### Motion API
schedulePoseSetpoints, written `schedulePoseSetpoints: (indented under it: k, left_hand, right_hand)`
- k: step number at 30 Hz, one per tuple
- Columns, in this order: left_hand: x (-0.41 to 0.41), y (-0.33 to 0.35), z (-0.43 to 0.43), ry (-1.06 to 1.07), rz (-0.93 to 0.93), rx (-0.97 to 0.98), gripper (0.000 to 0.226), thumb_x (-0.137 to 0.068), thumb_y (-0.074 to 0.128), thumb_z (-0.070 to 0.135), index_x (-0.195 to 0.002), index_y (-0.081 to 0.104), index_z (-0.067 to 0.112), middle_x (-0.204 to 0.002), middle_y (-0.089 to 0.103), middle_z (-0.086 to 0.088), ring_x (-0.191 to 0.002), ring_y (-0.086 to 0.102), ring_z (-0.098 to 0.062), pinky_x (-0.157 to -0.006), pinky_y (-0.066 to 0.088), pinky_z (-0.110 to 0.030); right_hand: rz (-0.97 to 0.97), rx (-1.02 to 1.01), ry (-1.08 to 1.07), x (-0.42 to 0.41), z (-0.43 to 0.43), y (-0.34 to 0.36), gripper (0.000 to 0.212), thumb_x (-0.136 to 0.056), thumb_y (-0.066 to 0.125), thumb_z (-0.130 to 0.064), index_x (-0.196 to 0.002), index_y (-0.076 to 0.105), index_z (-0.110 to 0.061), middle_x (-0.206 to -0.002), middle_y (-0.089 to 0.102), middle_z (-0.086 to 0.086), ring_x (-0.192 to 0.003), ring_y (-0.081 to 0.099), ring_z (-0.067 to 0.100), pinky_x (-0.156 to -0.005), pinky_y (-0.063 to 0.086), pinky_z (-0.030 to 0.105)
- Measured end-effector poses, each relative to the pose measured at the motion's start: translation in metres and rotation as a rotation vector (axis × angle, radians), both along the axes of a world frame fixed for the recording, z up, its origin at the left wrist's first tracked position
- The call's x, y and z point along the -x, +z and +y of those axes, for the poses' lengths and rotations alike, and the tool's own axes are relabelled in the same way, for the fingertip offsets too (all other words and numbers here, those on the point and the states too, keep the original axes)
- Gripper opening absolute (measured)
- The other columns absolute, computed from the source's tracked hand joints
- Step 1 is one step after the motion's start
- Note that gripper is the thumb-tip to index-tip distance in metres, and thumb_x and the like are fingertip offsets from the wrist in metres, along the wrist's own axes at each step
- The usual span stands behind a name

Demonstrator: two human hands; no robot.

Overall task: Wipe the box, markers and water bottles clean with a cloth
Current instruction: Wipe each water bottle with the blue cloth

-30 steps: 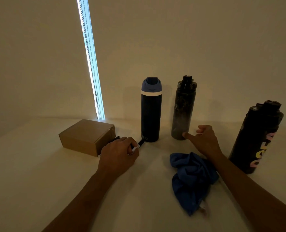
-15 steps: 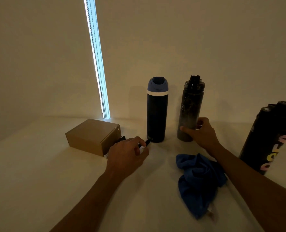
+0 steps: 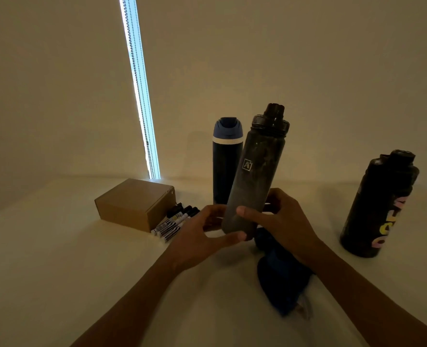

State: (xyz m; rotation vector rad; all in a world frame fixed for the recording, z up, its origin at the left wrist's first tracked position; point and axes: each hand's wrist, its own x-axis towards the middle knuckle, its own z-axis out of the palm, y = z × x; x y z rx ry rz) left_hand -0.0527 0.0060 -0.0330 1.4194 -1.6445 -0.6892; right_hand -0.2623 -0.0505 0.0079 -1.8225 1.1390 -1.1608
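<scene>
Above the crumpled blue cloth (image 3: pixel 282 279): the smoky black translucent bottle (image 3: pixel 255 176) is held clear of the white table (image 3: pixel 57 271), tilted, cap leaning right.
Right hand (image 3: pixel 282 221): thumb and fingers are wrapped round the bottle's lower body.
Left hand (image 3: pixel 199 236): the bottle's base is gripped between thumb and curled fingers.
Navy bottle with blue lid (image 3: pixel 226 159): stood upright just behind.
Black bottle with coloured lettering (image 3: pixel 377 204): stood well apart, right.
Brown cardboard box (image 3: pixel 134 204): closed, left.
Black-and-white markers (image 3: pixel 176 220): bundled just beside the box.

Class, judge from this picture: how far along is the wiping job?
Done: no wiping shows. In hand: right hand grips the grey bottle, left hand holds its base. Left: cloth lies unheld; box, markers, blue-capped bottle, lettered bottle untouched.
</scene>
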Motion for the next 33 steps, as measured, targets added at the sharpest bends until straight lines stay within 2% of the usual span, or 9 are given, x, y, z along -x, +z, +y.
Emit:
schedulePoseSetpoints:
  k: [4,8,11,16,19,22,24,30,33]
  left_hand:
    - [-0.006,-0.003,0.002,-0.043,0.009,-0.026,0.07,-0.077,0.084,0.058,-0.138,0.054,0.04,-0.129,0.067,0.019,-0.117,0.064,0.004,-0.102,0.056,-0.031]
    - [-0.002,-0.004,0.002,-0.041,-0.014,0.023,0.067,-0.082,0.085,0.047,-0.137,0.048,0.043,-0.129,0.064,0.021,-0.119,0.062,0.004,-0.101,0.057,-0.029]
    - [0.002,-0.004,0.0,-0.036,-0.023,0.07,0.078,-0.078,0.085,0.055,-0.143,0.047,0.035,-0.133,0.063,0.017,-0.12,0.064,-0.003,-0.098,0.059,-0.032]
    - [0.005,-0.002,0.005,0.052,-0.027,0.102,0.074,-0.072,0.084,0.062,-0.133,0.051,0.035,-0.12,0.066,0.02,-0.11,0.064,0.008,-0.091,0.057,-0.017]
    - [0.003,0.002,0.005,0.121,-0.017,0.089,0.069,-0.076,0.08,0.053,-0.133,0.044,0.041,-0.116,0.057,0.03,-0.102,0.061,0.016,-0.075,0.049,-0.002]
    - [-0.003,0.007,0.004,0.195,-0.001,0.099,0.081,-0.075,0.077,0.056,-0.145,0.047,0.03,-0.125,0.057,0.018,-0.106,0.06,-0.001,-0.071,0.047,-0.004]
    - [-0.007,0.007,0.004,0.229,0.014,0.106,0.072,-0.08,0.08,0.047,-0.142,0.049,0.028,-0.124,0.058,0.014,-0.104,0.059,-0.002,-0.073,0.046,-0.005]
    - [-0.002,0.003,0.003,0.232,-0.01,0.093,0.077,-0.073,0.078,0.056,-0.139,0.053,0.023,-0.123,0.062,0.012,-0.104,0.063,-0.005,-0.075,0.049,-0.008]
    - [0.002,0.002,0.004,0.222,-0.019,0.097,0.072,-0.073,0.078,0.059,-0.134,0.054,0.029,-0.114,0.062,0.021,-0.095,0.062,0.006,-0.066,0.049,-0.004]
  right_hand:
    - [0.007,0.006,0.08,-0.002,0.008,0.0,0.069,-0.057,0.084,-0.061,-0.114,0.06,-0.03,-0.103,0.07,-0.016,-0.093,0.068,-0.003,-0.075,0.055,0.018]
    - [0.001,0.007,0.101,-0.004,0.009,-0.002,0.068,-0.057,0.085,-0.061,-0.113,0.06,-0.033,-0.104,0.07,-0.018,-0.094,0.067,-0.004,-0.078,0.055,0.019]
    - [0.008,0.011,0.102,-0.004,0.009,-0.002,0.067,-0.057,0.084,-0.064,-0.112,0.059,-0.036,-0.103,0.07,-0.02,-0.094,0.066,-0.006,-0.079,0.055,0.02]
    - [0.023,-0.011,0.147,0.005,0.006,0.009,0.059,-0.061,0.08,-0.066,-0.109,0.064,-0.037,-0.101,0.071,-0.019,-0.091,0.069,-0.001,-0.079,0.059,0.026]
    - [0.18,0.051,0.047,0.032,-0.002,0.018,0.051,-0.072,0.067,-0.076,-0.105,0.067,-0.036,-0.099,0.07,-0.019,-0.087,0.068,-0.001,-0.074,0.056,0.021]
    - [0.464,0.109,-0.049,0.059,-0.015,0.009,0.035,-0.082,0.065,-0.067,-0.089,0.067,-0.033,-0.085,0.069,-0.016,-0.08,0.064,-0.001,-0.068,0.048,0.015]
    - [0.625,0.102,-0.031,0.065,-0.021,-0.003,0.032,-0.082,0.068,-0.063,-0.079,0.066,-0.031,-0.079,0.068,-0.013,-0.076,0.064,0.003,-0.068,0.053,0.021]
    - [0.664,0.123,-0.119,0.078,-0.026,0.005,0.042,-0.075,0.07,-0.07,-0.077,0.061,-0.029,-0.072,0.061,-0.009,-0.065,0.058,0.006,-0.055,0.042,0.021]
    - [0.829,0.037,-0.064,0.088,-0.025,0.005,0.049,-0.073,0.068,-0.075,-0.079,0.065,-0.027,-0.075,0.066,-0.007,-0.069,0.063,0.008,-0.058,0.051,0.026]
